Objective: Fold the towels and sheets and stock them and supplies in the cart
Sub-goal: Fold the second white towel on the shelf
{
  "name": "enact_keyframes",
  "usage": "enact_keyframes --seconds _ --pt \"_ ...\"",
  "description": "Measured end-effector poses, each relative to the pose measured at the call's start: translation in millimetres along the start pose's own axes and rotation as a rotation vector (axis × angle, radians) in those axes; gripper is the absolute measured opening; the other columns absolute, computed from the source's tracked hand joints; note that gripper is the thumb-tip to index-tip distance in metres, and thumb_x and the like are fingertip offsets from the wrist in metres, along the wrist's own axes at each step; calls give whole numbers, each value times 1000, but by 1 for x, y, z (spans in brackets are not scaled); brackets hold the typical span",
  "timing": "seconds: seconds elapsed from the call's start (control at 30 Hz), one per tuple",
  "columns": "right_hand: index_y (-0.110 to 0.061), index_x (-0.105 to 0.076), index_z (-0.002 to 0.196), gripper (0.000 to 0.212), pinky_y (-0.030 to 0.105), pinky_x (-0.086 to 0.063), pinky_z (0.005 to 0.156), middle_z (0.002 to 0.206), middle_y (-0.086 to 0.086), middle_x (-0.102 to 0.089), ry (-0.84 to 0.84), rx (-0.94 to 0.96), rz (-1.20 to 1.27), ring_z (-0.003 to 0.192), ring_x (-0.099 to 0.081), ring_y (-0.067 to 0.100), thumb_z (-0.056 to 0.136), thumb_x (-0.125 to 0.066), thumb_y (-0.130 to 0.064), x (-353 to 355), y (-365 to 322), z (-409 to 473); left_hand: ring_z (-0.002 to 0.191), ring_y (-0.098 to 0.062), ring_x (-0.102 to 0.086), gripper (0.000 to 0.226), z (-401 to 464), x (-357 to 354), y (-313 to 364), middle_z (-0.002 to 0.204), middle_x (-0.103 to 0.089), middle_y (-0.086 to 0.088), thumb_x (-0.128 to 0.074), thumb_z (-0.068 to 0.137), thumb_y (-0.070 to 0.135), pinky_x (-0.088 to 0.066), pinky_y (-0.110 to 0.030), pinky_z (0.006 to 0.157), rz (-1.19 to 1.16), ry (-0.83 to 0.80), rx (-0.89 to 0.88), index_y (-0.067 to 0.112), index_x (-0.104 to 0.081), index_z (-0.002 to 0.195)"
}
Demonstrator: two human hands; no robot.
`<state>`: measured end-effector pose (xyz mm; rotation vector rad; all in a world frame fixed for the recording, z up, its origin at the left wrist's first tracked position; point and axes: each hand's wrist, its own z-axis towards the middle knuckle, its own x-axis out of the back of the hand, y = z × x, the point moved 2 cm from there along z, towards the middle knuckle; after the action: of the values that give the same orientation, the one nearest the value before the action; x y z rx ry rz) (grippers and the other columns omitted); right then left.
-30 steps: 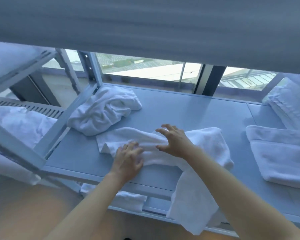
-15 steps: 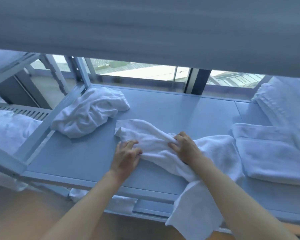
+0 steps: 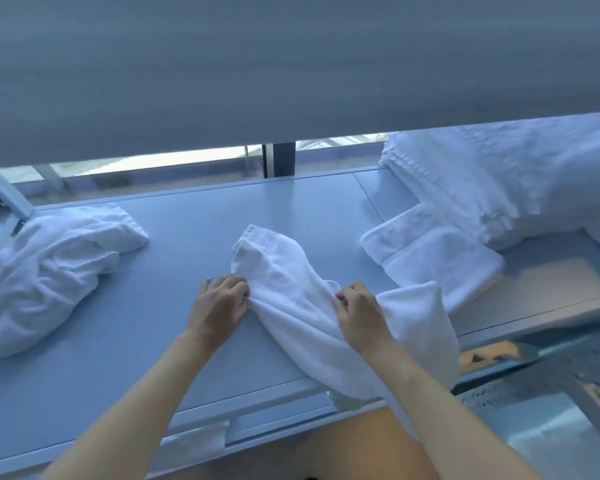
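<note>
The left hand and right hand are curled, each pinching the bunched white towel held on the shelf.

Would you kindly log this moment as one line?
left hand: grips towel | right hand: grips towel | shelf: crumpled towel, folded towel

A single head-worn wide-angle view looks forward and steeply down from close above a grey cart shelf, with the person's forearms entering from the bottom edge. An upper shelf's underside fills the top of the view.
</note>
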<state>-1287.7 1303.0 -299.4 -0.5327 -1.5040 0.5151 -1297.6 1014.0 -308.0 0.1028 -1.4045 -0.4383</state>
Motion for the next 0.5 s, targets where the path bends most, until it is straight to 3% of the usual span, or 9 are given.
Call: enact_keyframes --seconds 0.1,0.23,0.33,0.4,0.5 --pt "-1 -68 79 20 40 -47 75 90 9 -59 67 -7 20 79 -60 30 95 -56 -5 2 -16 5 123 -25 -59 9 -11 17 -21 118 -66 6 -70 91 11 -40 -56 106 19 25 15 16 -65 96" --pt "0 -70 71 17 33 -36 66 76 15 -64 130 -63 -44 75 -59 36 85 -61 -2 6 -31 21 117 -26 -62 10 -25 42 -59 115 -67 5 -71 90 10 -43 -53 102 67 86 91 17 -66 96" --pt "2 -64 60 15 37 -45 59 61 21 -60 139 -120 -122 66 -59 38 74 -64 -4 19 -27 31 109 -31 -64 10 -33 62 -90 109 -70 -1 -70 89 7 -44 -51 96 89 167 199 14 -66 94" --pt "3 -62 57 15 36 -47 56 54 20 -55 87 -179 -208 59 -56 37 69 -66 -5 28 -19 33 105 -32 -64 12 -38 72 -105 104 -71 -4 -70 87 3 -43 -48 92 89 209 262 13 -65 92" --pt "-3 -71 66 9 30 -48 54 59 11 -62 -103 -296 -383 63 -64 31 67 -72 -11 32 -10 30 111 -34 -62 14 -44 72 -105 111 -70 -6 -65 88 -1 -43 -48 94 59 203 333 10 -70 96"
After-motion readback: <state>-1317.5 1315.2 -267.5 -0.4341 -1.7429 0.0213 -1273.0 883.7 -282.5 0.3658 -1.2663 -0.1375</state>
